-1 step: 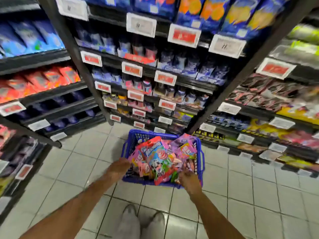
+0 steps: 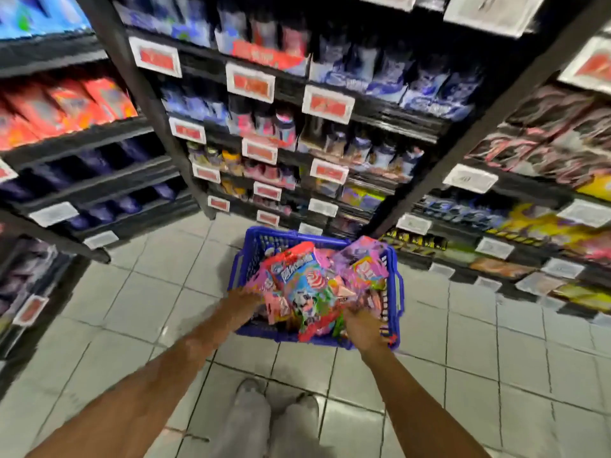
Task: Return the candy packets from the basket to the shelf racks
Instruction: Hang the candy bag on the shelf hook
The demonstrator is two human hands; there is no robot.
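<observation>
Basket (image 2: 395, 285): royal blue plastic with a lattice wall pattern; candy packets (image 2: 307, 285) between the fingers of both hands: mixed pink, purple, red, with one light-blue packet printed in multicolour graphics and a red-white swirl. Shelf racks (image 2: 380, 110) beyond the fingertips: black frames, carrying white price tags (image 2: 327, 104) with red-orange blocks, some tags plain white or grey; stock on them reads blue and purple at centre, red-orange on the left-hand side, pink-black and yellow on the right-hand side. Floor tiles (image 2: 132, 309) beneath the fingers: pale grey-white, dark grout grid; shoes (image 2: 251, 388) near the wrists' side: light grey.
</observation>
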